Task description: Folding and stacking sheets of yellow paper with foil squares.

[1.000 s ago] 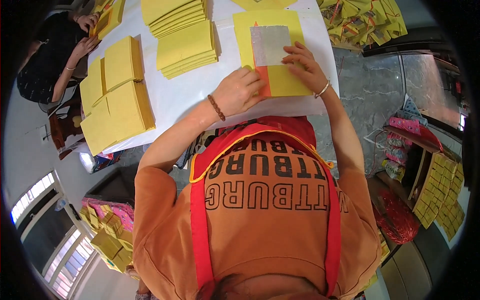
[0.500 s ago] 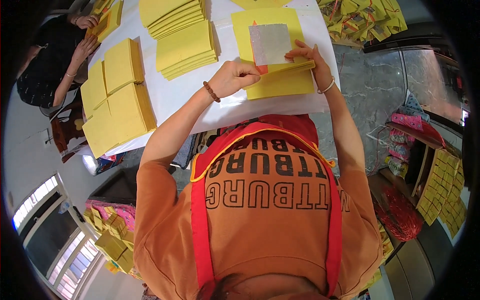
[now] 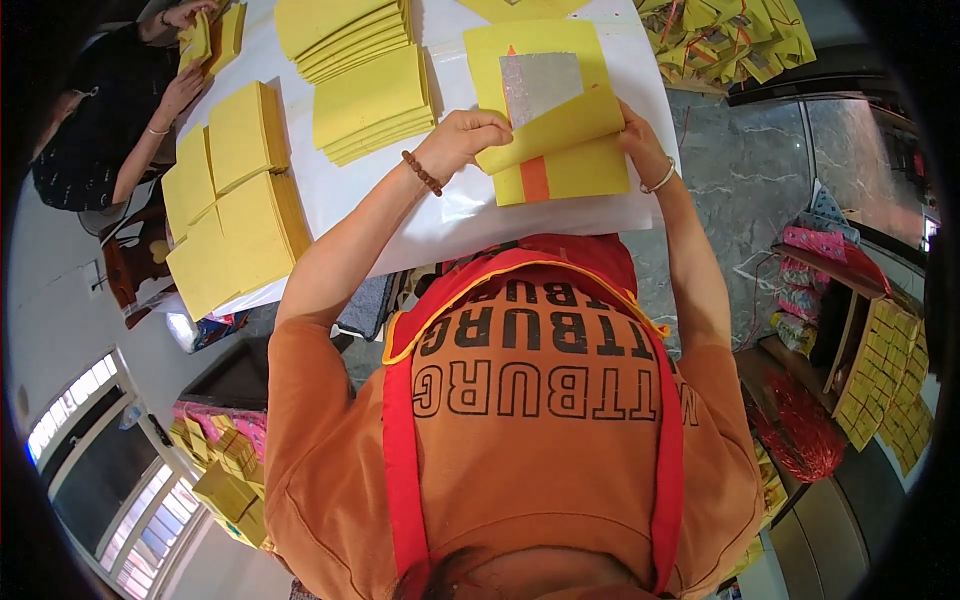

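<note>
On the white table, my left hand [image 3: 468, 140] pinches the left end of a yellow paper sheet's folded-up flap [image 3: 560, 130]. My right hand [image 3: 645, 145] grips the flap's right end, its fingertips partly hidden behind the paper. The flap slants upward and covers the lower part of a silver-grey square [image 3: 553, 82], which has an orange edge showing beside it. Below the flap lies more yellow paper [image 3: 595, 178] with an orange strip [image 3: 536, 180] running down it. Whether that is the same sheet or one underneath, I cannot tell.
Folded yellow paper stands in stacks [image 3: 368, 100] left of my hands, with larger piles [image 3: 235, 235] at the table's left edge. At upper left, a co-worker's hands [image 3: 182, 90] handle yellow paper. Yellow bundles with red ties [image 3: 730, 40] lie beyond the table's right edge.
The sheet's lower edge has come up over part of the silver square, baring the orange strip below. My right hand has left the silver square for the flap's right end.
</note>
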